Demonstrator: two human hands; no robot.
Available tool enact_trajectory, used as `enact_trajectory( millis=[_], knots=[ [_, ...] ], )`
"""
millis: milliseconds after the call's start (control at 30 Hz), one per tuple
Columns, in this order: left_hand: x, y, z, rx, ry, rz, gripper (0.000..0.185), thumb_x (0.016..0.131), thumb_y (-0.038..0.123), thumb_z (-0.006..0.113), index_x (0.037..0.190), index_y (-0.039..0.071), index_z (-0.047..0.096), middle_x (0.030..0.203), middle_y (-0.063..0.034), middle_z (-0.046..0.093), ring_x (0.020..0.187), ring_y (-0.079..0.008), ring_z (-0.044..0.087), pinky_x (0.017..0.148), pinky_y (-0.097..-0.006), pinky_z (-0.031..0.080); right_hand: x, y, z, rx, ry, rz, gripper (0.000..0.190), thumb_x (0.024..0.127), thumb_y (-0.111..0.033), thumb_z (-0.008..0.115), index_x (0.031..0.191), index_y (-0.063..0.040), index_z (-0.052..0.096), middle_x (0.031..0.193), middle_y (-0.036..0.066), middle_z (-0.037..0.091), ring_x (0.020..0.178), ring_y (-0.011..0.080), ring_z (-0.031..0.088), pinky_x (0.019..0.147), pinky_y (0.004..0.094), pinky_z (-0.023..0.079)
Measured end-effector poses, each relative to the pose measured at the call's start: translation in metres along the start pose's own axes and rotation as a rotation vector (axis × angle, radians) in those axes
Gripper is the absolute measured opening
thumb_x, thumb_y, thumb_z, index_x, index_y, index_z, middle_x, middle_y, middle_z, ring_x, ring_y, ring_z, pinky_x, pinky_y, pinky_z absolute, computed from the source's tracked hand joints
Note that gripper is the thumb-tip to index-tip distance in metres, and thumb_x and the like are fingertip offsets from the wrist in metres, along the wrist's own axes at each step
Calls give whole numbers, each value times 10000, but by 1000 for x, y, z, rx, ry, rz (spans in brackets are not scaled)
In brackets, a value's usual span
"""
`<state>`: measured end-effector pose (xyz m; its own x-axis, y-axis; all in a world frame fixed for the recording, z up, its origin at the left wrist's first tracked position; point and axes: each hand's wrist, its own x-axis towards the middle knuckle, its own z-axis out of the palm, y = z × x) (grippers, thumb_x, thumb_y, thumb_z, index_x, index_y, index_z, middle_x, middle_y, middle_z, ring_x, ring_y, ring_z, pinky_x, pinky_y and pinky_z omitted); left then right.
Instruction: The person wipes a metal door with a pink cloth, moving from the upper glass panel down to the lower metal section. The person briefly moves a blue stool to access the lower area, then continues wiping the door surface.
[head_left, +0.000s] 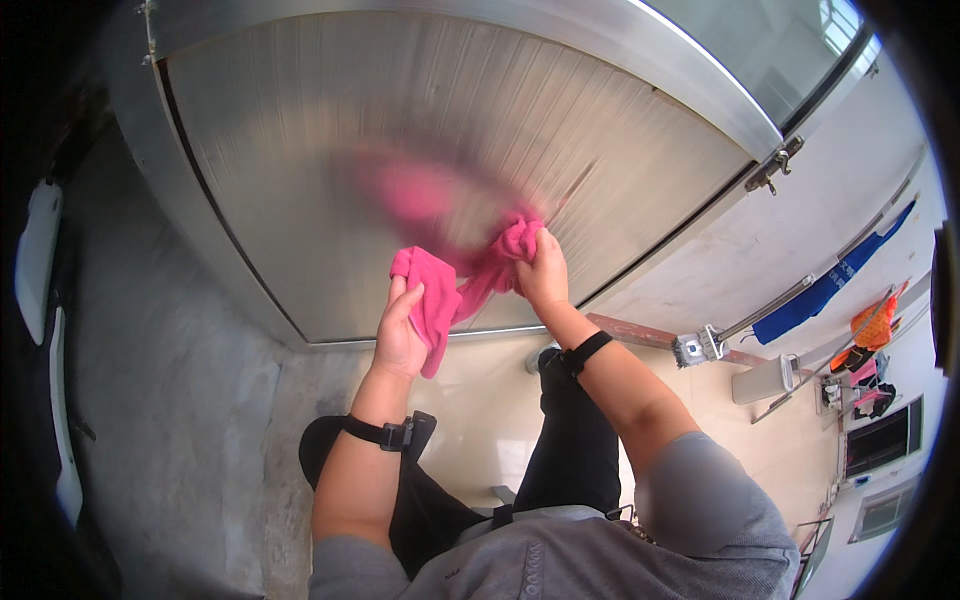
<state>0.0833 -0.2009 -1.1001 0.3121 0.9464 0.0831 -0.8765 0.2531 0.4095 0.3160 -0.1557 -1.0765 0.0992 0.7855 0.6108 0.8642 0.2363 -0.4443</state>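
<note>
A pink cloth (480, 294) stretches between my two hands in front of a ribbed metal door panel (300, 172). My left hand (400, 334) grips one end, with a folded part draped over its fingers and a corner hanging below. Bunched in my right hand (544, 271) is the other end, held close to the panel; I cannot tell whether it touches. The panel carries a blurred pink reflection of the cloth. A thin brownish streak (579, 184) marks its surface to the right of my right hand.
A metal latch (775, 166) juts from the door frame's right edge. A mop (701, 346) leans along the right wall near a blue apron (814, 281) and a grey bin (762, 379). Shiny tiles (465, 420) meet rough concrete (202, 390) below me.
</note>
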Motion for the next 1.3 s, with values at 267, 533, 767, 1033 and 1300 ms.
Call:
enact_trajectory(
  millis=[267,533,767,1033,1300],
  knots=[
    [2,8,-4,-83,131,107,519,976,153,507,1471,101,362,1419,-93,501,1325,-267,481,1125,-447,373,74,-63,-15,240,395,-237,361,714,-5,644,1063,-26,556,997,193,575,964,429,562,802,487,459],
    [12,9,-22,-130,180,124,408,964,163,531,1358,93,450,1352,-102,540,1276,-275,517,1100,-457,403,20,-60,41,-111,-85,-373,323,718,-27,664,1027,-72,583,984,191,581,840,424,611,659,495,504],
    [16,14,-18,-98,211,278,481,978,128,515,1441,66,399,1364,-86,518,1267,-213,505,1104,-394,380,-39,-9,49,203,-178,52,353,759,-19,614,1110,-51,602,1067,189,612,1019,402,575,894,472,472],
    [18,35,7,1281,107,1151,255,959,185,605,1159,29,629,1066,-156,623,967,-309,594,834,-399,453,-105,-23,12,952,-168,499,476,939,39,567,1396,-21,449,1313,81,555,1194,169,555,1023,306,444],
    [49,62,-16,1684,468,952,287,995,305,542,1103,86,693,873,-166,702,818,-376,659,774,-495,501,-119,-47,-12,1077,-270,711,578,927,63,556,1469,-13,370,1378,100,512,1242,192,527,1056,326,421]
  ],
)
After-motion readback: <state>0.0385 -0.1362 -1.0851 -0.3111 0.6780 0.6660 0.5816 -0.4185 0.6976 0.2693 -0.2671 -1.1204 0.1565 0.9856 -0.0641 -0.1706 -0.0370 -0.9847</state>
